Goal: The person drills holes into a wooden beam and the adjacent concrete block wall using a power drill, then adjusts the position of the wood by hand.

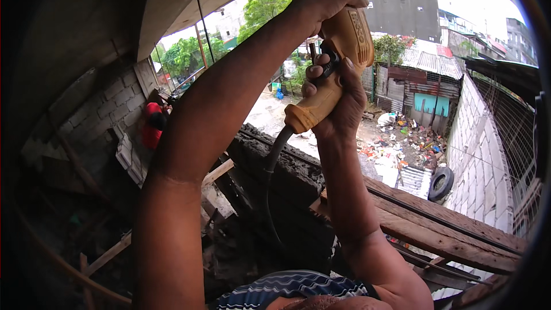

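A dusty yellow corded power drill (351,34) is raised in front of me, its front end pointing up and cut off by the top edge of the head view. My left hand (327,3) is closed over the upper part of its body, thumb reaching across. Lower down, my right hand (347,100) wraps round the rear handle, with fingers by the black trigger (329,60). From the handle's end a dark cord (271,166) hangs down past the ledge. What the drill's tip meets is out of sight.
A rough concrete ledge (287,163) and weathered wooden beams (442,232) lie below my arms. The concrete ceiling (189,0) slopes overhead. Loose planks (109,255) stand in shadow at left, near a red and black shape (152,126). Outside are rubbish (402,138), a tyre (441,183) and a block wall (476,155).
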A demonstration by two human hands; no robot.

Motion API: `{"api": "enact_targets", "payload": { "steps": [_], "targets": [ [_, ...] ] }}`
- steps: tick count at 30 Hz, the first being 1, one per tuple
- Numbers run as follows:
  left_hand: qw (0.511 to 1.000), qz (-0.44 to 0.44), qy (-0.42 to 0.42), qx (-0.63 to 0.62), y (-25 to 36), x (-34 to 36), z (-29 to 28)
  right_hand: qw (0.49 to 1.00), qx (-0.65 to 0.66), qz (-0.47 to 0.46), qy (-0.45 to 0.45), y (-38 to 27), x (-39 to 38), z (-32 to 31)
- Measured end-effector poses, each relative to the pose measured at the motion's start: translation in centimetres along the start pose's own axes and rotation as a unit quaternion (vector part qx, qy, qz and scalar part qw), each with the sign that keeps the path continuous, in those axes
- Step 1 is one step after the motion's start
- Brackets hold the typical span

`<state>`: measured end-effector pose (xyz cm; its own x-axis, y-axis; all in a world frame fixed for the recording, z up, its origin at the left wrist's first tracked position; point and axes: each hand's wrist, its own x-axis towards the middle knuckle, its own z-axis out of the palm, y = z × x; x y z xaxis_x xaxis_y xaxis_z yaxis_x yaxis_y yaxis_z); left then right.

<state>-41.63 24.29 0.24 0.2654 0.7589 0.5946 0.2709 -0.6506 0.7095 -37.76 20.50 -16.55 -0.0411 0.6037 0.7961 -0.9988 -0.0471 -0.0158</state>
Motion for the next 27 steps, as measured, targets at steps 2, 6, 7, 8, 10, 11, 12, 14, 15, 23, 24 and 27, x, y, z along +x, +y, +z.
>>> {"api": "enact_targets", "payload": {
  "steps": [2,6,7,8,10,11,12,14,15,23,24,27],
  "targets": [
    [1.0,-0.011,0.004,0.011,0.5,0.0,0.0,1.0,-0.009,-0.006,-0.001,0.0,0.0,0.2],
    [1.0,0.005,0.012,0.021,0.1,0.4,0.0,1.0,0.005,-0.004,-0.013,0.1,0.1,0.0],
    [1.0,0.005,0.011,0.021,0.0,0.5,-0.2,1.0,0.002,-0.005,-0.014,0.2,0.1,0.0],
    [1.0,0.021,0.011,0.02,0.0,0.6,-0.5,1.0,0.0,-0.005,-0.016,0.3,0.1,0.0],
    [0.999,0.033,0.01,0.018,0.4,0.1,-0.5,1.0,-0.001,-0.004,-0.015,0.4,0.2,-0.2],
    [0.999,-0.031,0.018,0.017,1.7,-1.3,0.2,1.0,-0.005,-0.006,-0.015,0.1,0.3,-0.4],
    [0.995,-0.094,0.024,0.015,2.9,-2.5,0.9,1.0,-0.01,-0.01,-0.013,-0.4,0.4,-0.4],
    [0.995,-0.089,0.044,0.004,3.3,-3.7,0.8,0.999,0.036,0.02,-0.013,-0.7,0.9,-0.7],
    [0.994,-0.084,0.065,-0.008,3.3,-4.0,0.7,0.999,0.035,0.019,-0.012,-1.0,1.1,-0.9],
    [0.965,0.081,-0.045,-0.244,-4.4,-1.6,-0.9,0.959,0.218,0.134,-0.122,0.1,1.9,-1.7],
    [0.971,0.107,-0.029,-0.211,-4.1,-2.0,-0.7,0.973,0.206,0.094,-0.039,0.1,1.6,-0.6],
    [0.973,0.143,-0.01,-0.179,-3.0,-2.6,-0.4,0.978,0.197,0.065,-0.006,-0.2,1.9,-1.2]
  ]
}}
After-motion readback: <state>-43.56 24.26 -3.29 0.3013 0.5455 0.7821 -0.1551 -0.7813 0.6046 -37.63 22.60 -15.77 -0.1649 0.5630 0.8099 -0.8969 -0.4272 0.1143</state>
